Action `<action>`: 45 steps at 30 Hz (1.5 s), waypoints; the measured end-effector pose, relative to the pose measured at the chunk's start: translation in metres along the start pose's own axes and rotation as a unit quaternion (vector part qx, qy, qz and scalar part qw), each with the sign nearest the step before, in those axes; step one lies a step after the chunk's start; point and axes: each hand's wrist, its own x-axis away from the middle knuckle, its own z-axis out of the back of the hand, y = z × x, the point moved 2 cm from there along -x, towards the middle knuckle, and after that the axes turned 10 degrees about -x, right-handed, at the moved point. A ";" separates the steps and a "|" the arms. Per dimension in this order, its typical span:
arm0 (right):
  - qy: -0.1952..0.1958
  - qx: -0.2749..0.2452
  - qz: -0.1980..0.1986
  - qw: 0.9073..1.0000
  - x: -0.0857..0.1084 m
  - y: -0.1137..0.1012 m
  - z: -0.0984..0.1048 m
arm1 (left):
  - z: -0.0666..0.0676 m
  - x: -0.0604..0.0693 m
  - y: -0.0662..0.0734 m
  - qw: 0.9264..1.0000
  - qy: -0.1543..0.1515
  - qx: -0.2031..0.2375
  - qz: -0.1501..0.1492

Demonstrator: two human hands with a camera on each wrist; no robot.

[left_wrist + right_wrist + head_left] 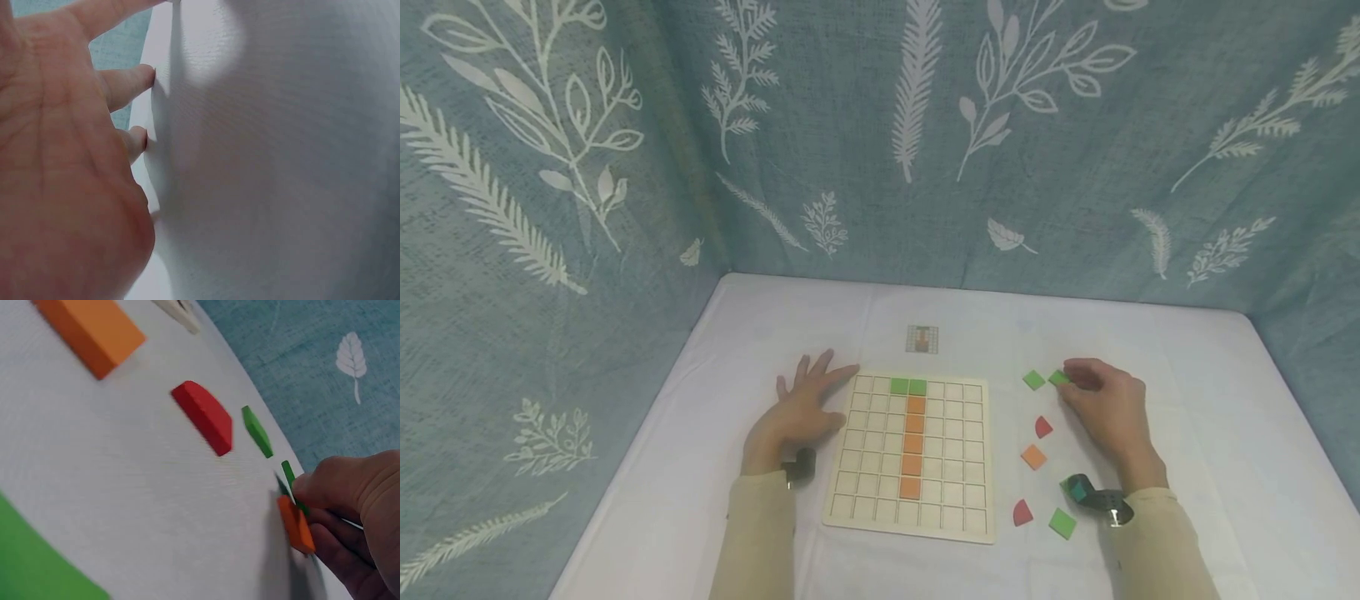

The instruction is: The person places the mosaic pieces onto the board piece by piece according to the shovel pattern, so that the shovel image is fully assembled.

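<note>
A pale wooden grid board (pixel 865 508) lies on the table, with two green square tiles (pixel 908 387) in its top row and a column of several orange square tiles (pixel 913 443) below them. At the board's left side is my left hand (pixel 801 412), fingers spread, index fingertip at the top-left corner, thumb near the edge. Off to the right, my right hand (pixel 1108 408) pinches a green square tile (pixel 288 472) between thumb and fingers. An orange tile (pixel 295 526) sits right beside that green one in the right wrist view, partly behind the fingers; whether they touch I cannot tell.
Loose pieces lie right of the board: a green tile (pixel 1034 380), a red quarter-circle (pixel 1043 427), an orange tile (pixel 1033 457), another red quarter-circle (pixel 1022 512) and a green tile (pixel 1062 523). Above the board is a small pattern card (pixel 922 339). Patterned curtains (pixel 850 125) hang behind the table.
</note>
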 end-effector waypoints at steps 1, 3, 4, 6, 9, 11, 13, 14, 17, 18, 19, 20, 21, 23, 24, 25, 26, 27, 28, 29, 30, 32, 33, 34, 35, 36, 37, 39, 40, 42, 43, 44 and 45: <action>-0.002 0.000 -0.001 1.000 0.000 -0.001 0.002 | 0.000 0.000 0.000 1.000 0.000 0.000 0.000; -0.005 -0.002 0.000 1.000 0.000 -0.005 0.005 | 0.001 0.000 0.001 1.000 0.000 0.000 -0.001; -0.008 -0.005 0.001 1.000 0.001 -0.008 0.007 | 0.001 0.001 0.001 1.000 0.001 0.000 -0.002; -0.013 -0.006 0.009 1.000 0.001 -0.013 0.010 | 0.001 0.001 0.001 1.000 0.002 0.000 -0.003; -0.021 -0.012 0.029 0.999 0.001 -0.023 0.015 | 0.001 0.001 0.001 1.000 0.002 0.001 -0.003; -0.024 -0.011 0.046 0.999 0.001 -0.030 0.017 | 0.001 0.000 0.001 1.000 0.002 0.000 -0.003; -0.024 -0.010 0.063 0.998 0.001 -0.037 0.019 | 0.001 -0.001 0.001 1.000 0.002 -0.001 -0.004; -0.024 -0.009 0.071 0.997 0.001 -0.040 0.019 | 0.001 -0.001 0.001 1.000 0.001 -0.002 -0.003; -0.025 -0.015 0.093 0.995 0.002 -0.051 0.020 | 0.000 -0.002 0.001 1.000 0.001 -0.004 -0.004; -0.025 -0.016 0.101 0.994 0.002 -0.055 0.020 | 0.000 -0.002 0.001 1.000 0.000 -0.005 -0.003; -0.025 -0.020 0.111 0.993 0.002 -0.058 0.020 | 0.000 -0.002 0.001 1.000 -0.001 -0.005 -0.001; -0.025 -0.020 0.120 0.992 0.003 -0.062 0.019 | 0.000 -0.002 0.001 1.000 -0.002 -0.005 0.000; -0.023 -0.020 0.130 0.991 0.003 -0.065 0.019 | 0.000 -0.002 0.000 1.000 -0.002 -0.006 0.000; -0.020 -0.015 0.150 0.988 0.003 -0.072 0.018 | 0.000 -0.002 0.000 1.000 -0.003 -0.006 0.002; -0.019 -0.015 0.158 0.987 0.003 -0.074 0.017 | -0.001 -0.002 0.000 1.000 -0.004 -0.005 0.003; -0.017 -0.016 0.166 0.986 0.003 -0.077 0.016 | 0.000 -0.002 0.000 1.000 -0.003 -0.004 0.004; -0.016 -0.016 0.173 0.985 0.003 -0.080 0.015 | 0.000 -0.002 0.001 1.000 -0.002 -0.002 0.004; -0.016 -0.020 0.179 0.984 0.002 -0.083 0.014 | 0.000 -0.001 0.001 1.000 -0.002 -0.001 0.004; -0.016 -0.023 0.184 0.982 0.002 -0.085 0.013 | 0.000 -0.001 0.001 1.000 -0.002 0.000 0.005; -0.016 -0.026 0.188 0.982 0.001 -0.087 0.012 | 0.000 -0.001 0.002 1.000 -0.002 0.001 0.006; -0.018 -0.027 0.190 0.981 0.001 -0.089 0.010 | 0.000 -0.001 0.002 1.000 -0.003 0.002 0.007; -0.023 -0.032 0.190 0.981 0.000 -0.092 0.007 | 0.000 -0.001 0.002 1.000 -0.003 0.003 0.006; -0.028 -0.035 0.187 0.981 0.000 -0.093 0.005 | 0.000 -0.001 0.002 1.000 -0.003 0.003 0.006; -0.032 -0.036 0.185 0.982 -0.001 -0.095 0.002 | 0.000 -0.001 0.002 1.000 -0.004 0.002 0.007; -0.038 -0.038 0.182 0.982 -0.001 -0.096 0.000 | 0.000 -0.001 0.002 1.000 -0.004 0.003 0.007; -0.043 -0.041 0.179 0.982 -0.002 -0.097 -0.002 | 0.000 -0.001 0.003 1.000 -0.004 0.003 0.006; -0.049 -0.045 0.176 0.982 -0.002 -0.098 -0.004 | 0.000 -0.001 0.003 1.000 -0.003 0.004 0.005; -0.059 -0.051 0.172 0.982 -0.003 -0.100 -0.008 | 0.000 0.000 0.003 1.000 -0.003 0.004 0.005; -0.064 -0.053 0.171 0.982 -0.003 -0.100 -0.010 | 0.000 0.000 0.003 1.000 -0.003 0.004 0.004; -0.074 -0.053 0.171 0.981 -0.004 -0.101 -0.015 | 0.001 0.000 0.002 1.000 -0.002 0.004 0.002; -0.079 -0.053 0.172 0.981 -0.005 -0.102 -0.017 | 0.001 0.000 0.002 1.000 -0.002 0.004 0.002; -0.083 -0.054 0.172 0.980 -0.005 -0.102 -0.019 | 0.001 0.000 0.002 1.000 -0.002 0.004 0.001; -0.087 -0.055 0.171 0.980 -0.006 -0.102 -0.022 | 0.001 0.000 0.002 1.000 -0.002 0.003 0.002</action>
